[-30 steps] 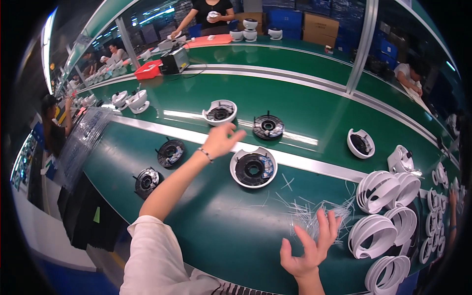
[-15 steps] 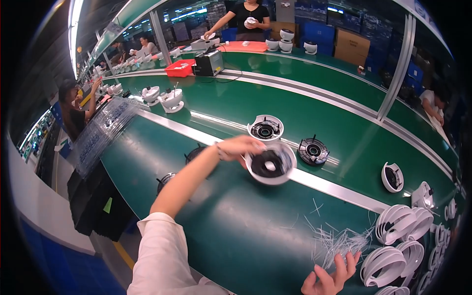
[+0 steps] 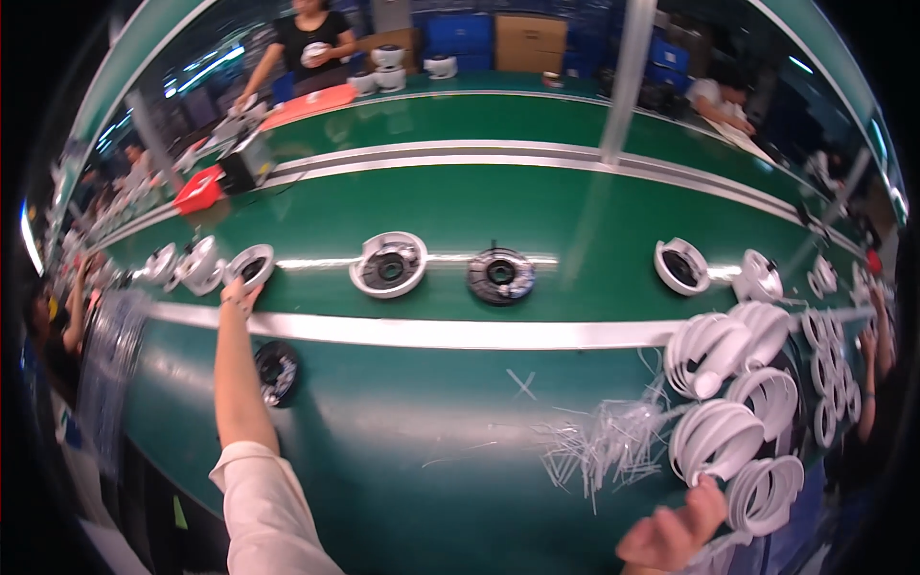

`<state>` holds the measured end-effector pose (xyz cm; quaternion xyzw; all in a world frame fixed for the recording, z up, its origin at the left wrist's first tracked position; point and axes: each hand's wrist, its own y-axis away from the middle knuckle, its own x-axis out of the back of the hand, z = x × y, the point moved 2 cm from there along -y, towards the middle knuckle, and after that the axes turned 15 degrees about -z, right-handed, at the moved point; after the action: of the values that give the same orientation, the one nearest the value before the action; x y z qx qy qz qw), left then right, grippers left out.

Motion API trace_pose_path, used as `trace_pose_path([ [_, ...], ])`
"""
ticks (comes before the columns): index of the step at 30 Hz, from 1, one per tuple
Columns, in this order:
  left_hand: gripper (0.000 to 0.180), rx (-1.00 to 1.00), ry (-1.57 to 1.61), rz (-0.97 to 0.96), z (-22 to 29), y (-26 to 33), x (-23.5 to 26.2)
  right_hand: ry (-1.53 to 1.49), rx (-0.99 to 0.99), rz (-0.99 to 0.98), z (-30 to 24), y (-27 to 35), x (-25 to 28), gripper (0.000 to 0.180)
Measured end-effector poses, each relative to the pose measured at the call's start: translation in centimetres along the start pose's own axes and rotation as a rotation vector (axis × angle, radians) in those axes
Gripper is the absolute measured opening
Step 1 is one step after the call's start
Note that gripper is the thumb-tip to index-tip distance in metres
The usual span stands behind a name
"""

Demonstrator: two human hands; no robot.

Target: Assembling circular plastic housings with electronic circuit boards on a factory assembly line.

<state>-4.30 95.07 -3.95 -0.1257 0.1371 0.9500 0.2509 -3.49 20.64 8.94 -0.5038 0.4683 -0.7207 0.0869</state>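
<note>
At the far left, my left hand grips the near rim of a white round housing with a black inside, tilted above the green belt. My right hand is low on the right, slightly blurred, its fingers partly bent and apart. Its fingertips reach the lower edge of a stack of white plastic rings; whether they touch it I cannot tell. Nothing shows in that hand. Beside it lies a loose heap of thin clear strips. A black round part rests on the bench near my left forearm.
Along the belt stand another white housing, a black round part with prongs and more white units. A metal rail divides belt from bench. Clear plastic trays are stacked left. A person works across the belt.
My left hand has carried the white housing left, to the far end of the belt's row. My right hand has moved toward the white rings. The view has turned right.
</note>
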Motion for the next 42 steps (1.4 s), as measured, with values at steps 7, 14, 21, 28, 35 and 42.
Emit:
trace_pose_path([
  [7,0.066,-0.985,-1.501,0.559,5.3,8.4,-14.2,0.124,-0.763,-0.117,7.0,1.6,4.2,0.011],
  [14,0.051,-1.195,-1.383,-1.052,-6.5,25.9,-38.5,-0.073,-0.965,-0.326,9.7,2.6,0.8,0.032],
  [21,0.066,-0.285,-1.803,-0.923,-11.2,24.9,-44.3,-0.338,-1.057,-0.259,10.2,2.1,-0.8,0.028],
  [28,0.027,-0.557,-1.201,-0.888,-9.6,28.6,-42.3,-0.242,-0.967,-0.152,7.4,1.1,3.3,0.011],
  [35,0.020,-0.213,-0.360,-1.069,-7.8,35.4,-34.4,-0.155,-0.376,-0.146,-1.5,-1.0,6.5,0.013],
  [42,0.024,-0.173,-0.233,-1.029,-4.5,37.5,-27.5,-0.467,0.235,-0.806,-6.0,4.0,1.5,0.009],
])
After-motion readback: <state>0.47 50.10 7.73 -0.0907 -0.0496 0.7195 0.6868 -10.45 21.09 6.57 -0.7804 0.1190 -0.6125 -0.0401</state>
